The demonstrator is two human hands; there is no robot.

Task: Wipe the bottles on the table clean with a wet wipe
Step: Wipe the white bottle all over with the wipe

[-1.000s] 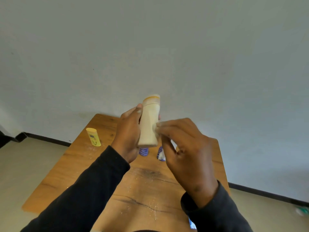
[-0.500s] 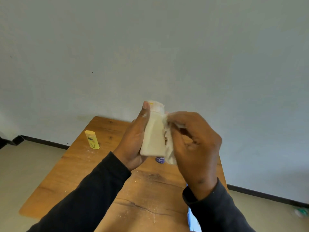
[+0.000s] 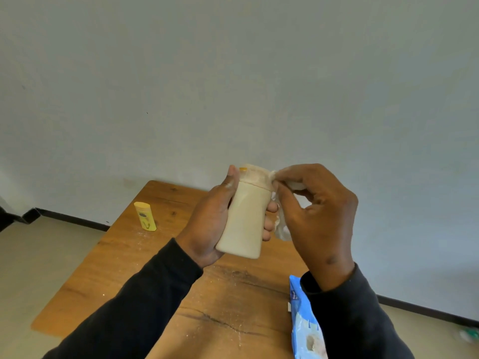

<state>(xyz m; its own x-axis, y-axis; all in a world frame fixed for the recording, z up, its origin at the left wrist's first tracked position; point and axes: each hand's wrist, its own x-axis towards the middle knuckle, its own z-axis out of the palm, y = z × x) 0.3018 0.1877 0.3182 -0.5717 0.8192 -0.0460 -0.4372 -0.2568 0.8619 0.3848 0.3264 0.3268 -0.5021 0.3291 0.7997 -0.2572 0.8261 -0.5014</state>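
Note:
A cream bottle (image 3: 245, 218) with an orange-trimmed cap is held upright above the wooden table (image 3: 124, 255). My left hand (image 3: 207, 224) grips its body, thumb up along the left side and fingertips showing on the right. My right hand (image 3: 318, 216) pinches a white wet wipe (image 3: 281, 226) and presses it against the cap's right side; part of the wipe hangs down beside the bottle. A small yellow bottle (image 3: 145, 216) stands at the table's far left.
A blue wet-wipe packet (image 3: 305, 325) lies on the table's right side, partly under my right sleeve. White powdery specks and a dark crack mark the tabletop. A plain wall rises behind the table, with a dark baseboard along the floor.
The wipe has moved from the bottle's lower side up to its cap. The bottle has turned a little in my left hand. The view dipped, bringing the blue packet into sight and hiding the small purple bottles.

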